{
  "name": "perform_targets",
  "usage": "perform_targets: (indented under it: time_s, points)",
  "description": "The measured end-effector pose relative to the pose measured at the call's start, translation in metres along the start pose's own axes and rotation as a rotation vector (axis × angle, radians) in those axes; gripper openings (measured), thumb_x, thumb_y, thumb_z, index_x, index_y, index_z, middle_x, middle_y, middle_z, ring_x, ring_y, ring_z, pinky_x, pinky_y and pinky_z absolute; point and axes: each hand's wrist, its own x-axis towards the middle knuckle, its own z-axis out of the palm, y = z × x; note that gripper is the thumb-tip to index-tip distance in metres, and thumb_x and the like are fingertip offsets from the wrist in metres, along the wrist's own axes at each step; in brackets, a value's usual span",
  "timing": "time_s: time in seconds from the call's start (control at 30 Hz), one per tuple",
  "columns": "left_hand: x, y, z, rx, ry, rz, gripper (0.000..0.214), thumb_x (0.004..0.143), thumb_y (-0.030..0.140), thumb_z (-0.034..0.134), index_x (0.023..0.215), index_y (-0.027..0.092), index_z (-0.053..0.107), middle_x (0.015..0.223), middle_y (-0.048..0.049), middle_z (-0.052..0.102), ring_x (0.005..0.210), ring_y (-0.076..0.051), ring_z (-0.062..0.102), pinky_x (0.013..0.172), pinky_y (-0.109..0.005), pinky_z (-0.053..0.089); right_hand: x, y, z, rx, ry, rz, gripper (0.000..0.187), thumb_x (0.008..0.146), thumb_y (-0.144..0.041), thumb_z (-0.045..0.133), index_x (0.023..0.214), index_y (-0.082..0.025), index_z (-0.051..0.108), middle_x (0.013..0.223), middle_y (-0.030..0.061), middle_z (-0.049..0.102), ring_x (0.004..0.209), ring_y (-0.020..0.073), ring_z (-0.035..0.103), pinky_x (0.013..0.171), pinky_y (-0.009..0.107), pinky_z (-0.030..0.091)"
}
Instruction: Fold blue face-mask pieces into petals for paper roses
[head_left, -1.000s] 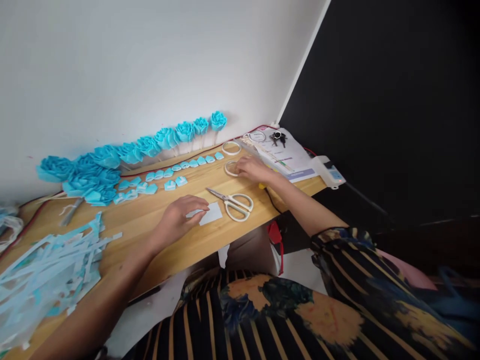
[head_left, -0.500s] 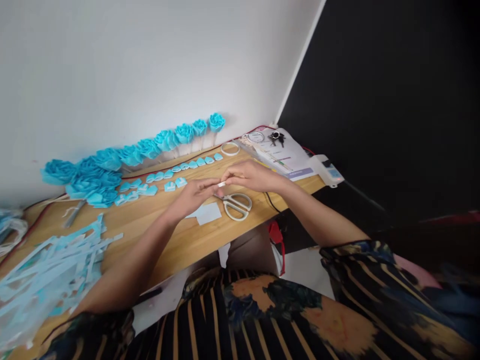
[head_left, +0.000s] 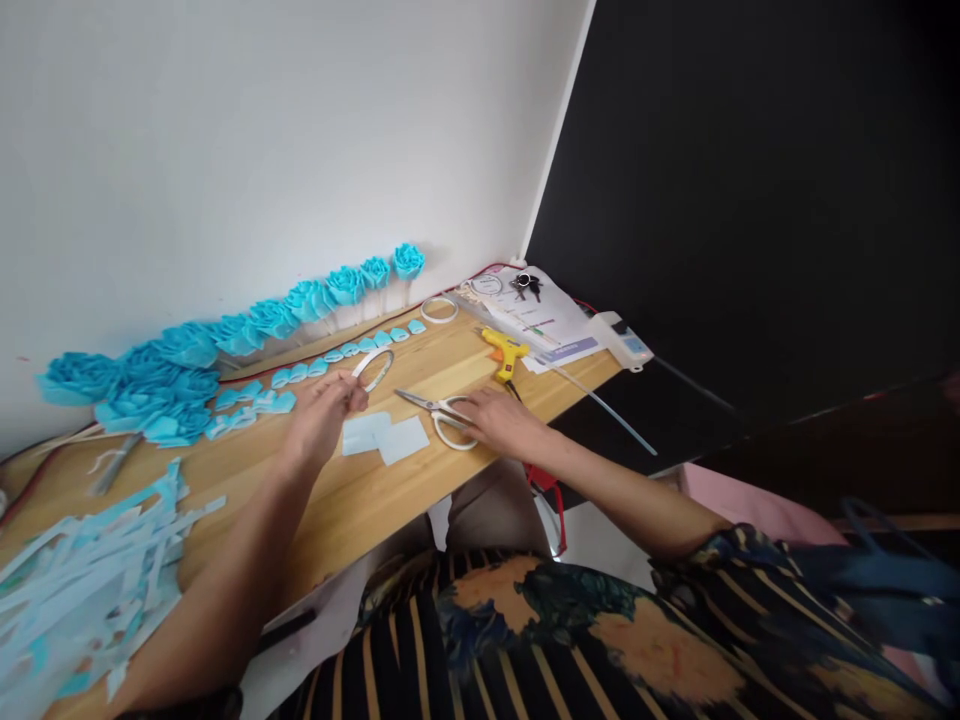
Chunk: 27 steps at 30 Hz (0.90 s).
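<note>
My left hand is raised over the desk, its fingers pinching a thin white ring that looks like a narrow roll of tape. A pair of scissors with pale handles lies with its blades pointing left. Over the handles is my right hand, fingers curled onto them. Two pale blue paper squares overlap on the wood between my hands. Behind my left hand runs a row of small folded blue petals, and more petal pieces lie to its left.
Blue paper roses line the wall. Pale blue strips are heaped at left. A yellow glue gun lies behind my right hand, near a clear stick jutting past the desk edge. Another ring, keys and a white device are farther back.
My hands, earlier together over the scissors with a small white piece between them, have parted. The left moved left and now holds the ring; the right came down to the scissors' handles.
</note>
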Motion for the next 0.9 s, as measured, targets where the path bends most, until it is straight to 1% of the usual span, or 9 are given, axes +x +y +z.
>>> perform_targets:
  time_s: [0.1, 0.2, 0.3, 0.37, 0.43, 0.53, 0.63, 0.77, 0.9]
  points:
    - [-0.004, -0.006, 0.001, -0.129, 0.049, -0.004, 0.014, 0.077, 0.028, 0.063, 0.068, 0.017, 0.061, 0.046, 0.0048, 0.04, 0.051, -0.012, 0.044, 0.061, -0.027, 0.041, 0.007, -0.007, 0.006, -0.034, 0.021, 0.036, 0.031, 0.092, -0.03, 0.061, 0.118, -0.014, 0.063, 0.106, 0.0146, 0.068, 0.095, 0.0259, 0.064, 0.082, 0.036, 0.044]
    - [-0.007, -0.011, -0.002, -0.182, 0.034, -0.002, 0.021, 0.079, 0.033, 0.064, 0.067, 0.016, 0.06, 0.044, 0.0062, 0.036, 0.048, -0.01, 0.041, 0.061, -0.027, 0.041, 0.018, -0.007, 0.005, -0.008, 0.035, 0.095, 0.03, 0.093, -0.031, 0.057, 0.12, -0.017, 0.061, 0.105, 0.0137, 0.07, 0.091, 0.0245, 0.066, 0.075, 0.031, 0.044]
    - [-0.007, -0.013, -0.009, -0.215, -0.004, 0.0, 0.029, 0.083, 0.041, 0.064, 0.07, 0.016, 0.061, 0.045, 0.0064, 0.036, 0.048, -0.01, 0.042, 0.063, -0.027, 0.042, 0.028, 0.005, -0.001, 0.201, 0.058, 0.21, 0.034, 0.088, -0.036, 0.061, 0.117, -0.019, 0.062, 0.095, 0.0094, 0.073, 0.082, 0.0235, 0.068, 0.069, 0.03, 0.046]
    - [-0.007, -0.012, -0.013, -0.245, -0.013, 0.007, 0.033, 0.085, 0.045, 0.064, 0.071, 0.015, 0.061, 0.045, 0.0066, 0.036, 0.048, -0.01, 0.04, 0.064, -0.027, 0.042, 0.031, 0.014, -0.008, 0.477, 0.094, 0.278, 0.041, 0.083, -0.039, 0.066, 0.119, -0.019, 0.062, 0.087, 0.0074, 0.073, 0.079, 0.0225, 0.067, 0.069, 0.031, 0.048]
    - [-0.007, -0.012, -0.016, -0.275, -0.021, 0.009, 0.036, 0.086, 0.048, 0.063, 0.072, 0.015, 0.062, 0.045, 0.0068, 0.035, 0.048, -0.01, 0.039, 0.063, -0.027, 0.041, 0.027, 0.017, -0.015, 0.958, 0.118, 0.276, 0.056, 0.078, -0.041, 0.07, 0.128, -0.019, 0.056, 0.088, 0.0068, 0.072, 0.08, 0.0215, 0.068, 0.069, 0.031, 0.051]
    - [-0.007, -0.011, -0.017, -0.308, -0.041, -0.005, 0.037, 0.086, 0.05, 0.062, 0.073, 0.015, 0.063, 0.044, 0.0064, 0.035, 0.049, -0.01, 0.039, 0.063, -0.027, 0.041, 0.014, 0.006, -0.02, 1.632, 0.06, 0.199, 0.075, 0.071, -0.043, 0.08, 0.137, -0.026, 0.05, 0.103, 0.0058, 0.072, 0.087, 0.0186, 0.07, 0.083, 0.035, 0.055]
    - [-0.007, -0.012, -0.017, -0.317, -0.089, -0.017, 0.041, 0.087, 0.053, 0.061, 0.074, 0.015, 0.064, 0.044, 0.006, 0.035, 0.049, -0.011, 0.04, 0.066, -0.029, 0.043, 0.002, -0.018, -0.013, 1.943, -0.043, 0.126, 0.069, 0.064, -0.039, 0.089, 0.127, -0.027, 0.061, 0.1, 0.0023, 0.07, 0.077, 0.0118, 0.065, 0.091, 0.035, 0.054]
    - [-0.007, -0.012, -0.016, -0.321, -0.134, -0.02, 0.046, 0.085, 0.059, 0.061, 0.075, 0.015, 0.066, 0.044, 0.0057, 0.036, 0.05, -0.012, 0.043, 0.07, -0.031, 0.045, -0.003, -0.04, 0.004, 2.029, -0.16, -0.007, 0.072, 0.064, -0.054, 0.086, 0.125, -0.023, 0.065, 0.097, 0.0022, 0.066, 0.074, 0.0102, 0.061, 0.097, 0.037, 0.052]
    - [-0.009, -0.013, -0.014, -0.299, -0.156, -0.025, 0.051, 0.082, 0.064, 0.062, 0.077, 0.014, 0.068, 0.047, 0.0045, 0.041, 0.054, -0.013, 0.047, 0.076, -0.033, 0.047, -0.003, -0.045, 0.009, 1.997, -0.267, -0.077, 0.075, 0.068, -0.057, 0.083, 0.131, -0.023, 0.06, 0.098, 0.0036, 0.066, 0.081, 0.0126, 0.065, 0.099, 0.038, 0.052]
